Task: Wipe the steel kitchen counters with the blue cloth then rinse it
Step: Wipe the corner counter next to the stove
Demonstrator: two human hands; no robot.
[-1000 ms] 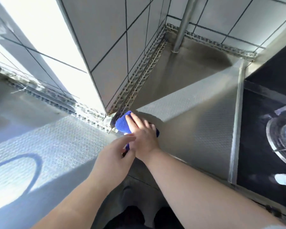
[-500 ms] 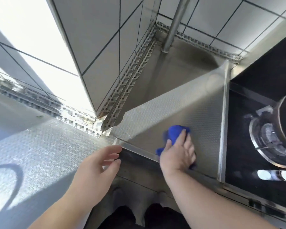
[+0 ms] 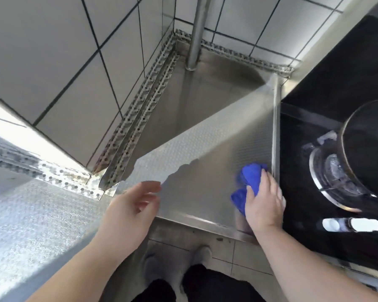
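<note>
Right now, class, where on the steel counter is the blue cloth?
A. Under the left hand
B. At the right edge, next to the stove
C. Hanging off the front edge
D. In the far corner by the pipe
B: the right hand presses the blue cloth on the steel counter beside the stove; the left hand is empty.

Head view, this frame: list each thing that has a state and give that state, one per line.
blue cloth: bunched, pressed flat on the counter beside its right edge strip.
right hand: palm down on the cloth, fingers spread over it.
left hand: open, empty, at the counter's front edge.
steel counter: partly sunlit, partly shaded.
burner: no flame visible.
dark pot: upright on the burner.
</note>
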